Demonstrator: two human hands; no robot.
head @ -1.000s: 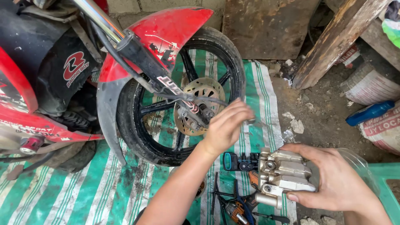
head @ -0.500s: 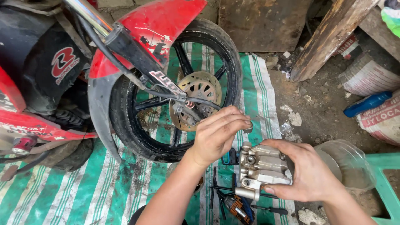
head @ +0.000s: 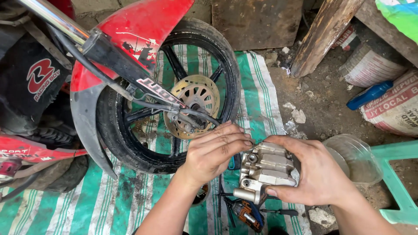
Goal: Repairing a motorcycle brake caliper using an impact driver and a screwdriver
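Caliper: silver brake caliper (head: 263, 172) held low in the middle, long axis running up-down, pistons facing up.
Right hand: right hand (head: 315, 172) wrapped around caliper's right side, thumb under its lower edge.
Left hand: left hand (head: 215, 152) just left of it, fingertips resting on caliper's top corner, gripping nothing.
Wheel: brake disc (head: 194, 104) up-left, beyond left hand.
Below: screwdriver (head: 281, 212) on striped tarp (head: 126, 204).
Right: clear plastic bowl (head: 355, 159).

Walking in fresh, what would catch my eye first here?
Probably the silver brake caliper at lower centre, gripped by the right hand while the left hand touches its top. Behind them stands the motorcycle's front wheel with its brake disc under a red fender, all on a green striped tarp.
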